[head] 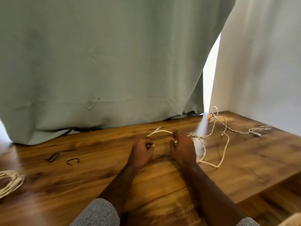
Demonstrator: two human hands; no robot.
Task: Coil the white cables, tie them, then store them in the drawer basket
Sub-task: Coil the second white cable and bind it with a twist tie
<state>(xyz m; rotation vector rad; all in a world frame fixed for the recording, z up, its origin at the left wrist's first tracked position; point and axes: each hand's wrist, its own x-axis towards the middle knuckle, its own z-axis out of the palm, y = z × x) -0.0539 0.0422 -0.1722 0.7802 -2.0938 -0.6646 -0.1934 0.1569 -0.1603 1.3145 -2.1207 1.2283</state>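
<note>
White cable (211, 163) sprawled loose over the wooden tabletop (97, 185), one arc pinched in the right hand (182, 149), grip clamped on it. Left hand (142, 151) just beside, grip curled; cannot tell whether on the cable. Coiled bundle (9, 181) far left, dark ties (63, 158) between, green curtain (97, 62) behind.

Wooden table (162, 185): bare wood across near centre and near right, open for a hand. Far edge blocked along most of its width by hanging green curtain (101, 62). Loose white cable (225, 144) sprawls over far right. Coiled cable (9, 181) at near left edge. Dark ties (65, 158) lie left of centre, well apart from both.
</note>
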